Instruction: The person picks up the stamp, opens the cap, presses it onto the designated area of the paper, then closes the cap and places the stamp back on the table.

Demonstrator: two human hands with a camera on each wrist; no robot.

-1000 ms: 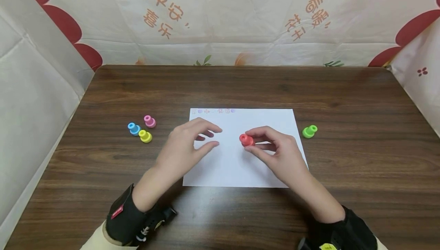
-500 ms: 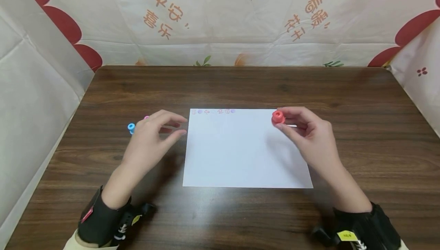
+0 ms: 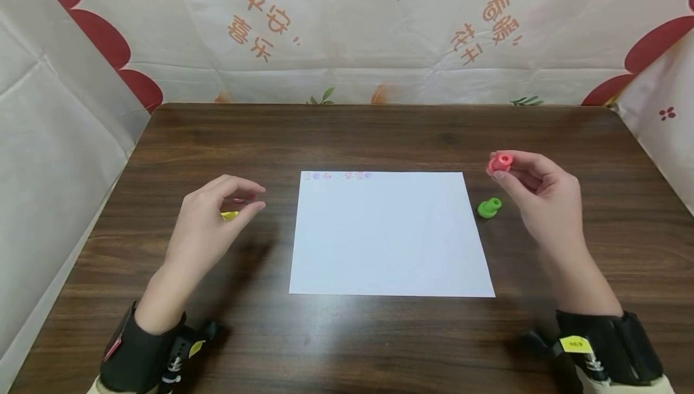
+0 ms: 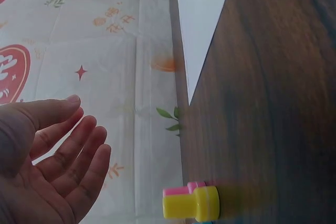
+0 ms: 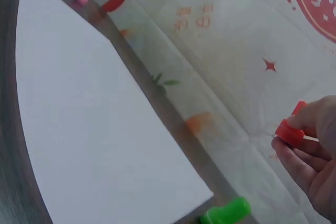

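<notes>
My right hand pinches a small red stamp between thumb and fingertips, held above the table to the right of the paper. In the right wrist view the red stamp shows between thumb and fingers. A green stamp stands on the table below that hand, beside the paper's right edge. My left hand hovers at the left with relaxed fingers and holds nothing. Behind it a yellow stamp is partly covered; the left wrist view shows the yellow stamp overlapping a pink stamp.
A white sheet of paper lies mid-table, with a row of small coloured prints along its far edge. The dark wooden table ends at a patterned cloth behind it.
My right hand has carried the red stamp from over the paper to the right, past its edge. The left hand has drawn back left, off the paper, and now covers the blue stamp.
</notes>
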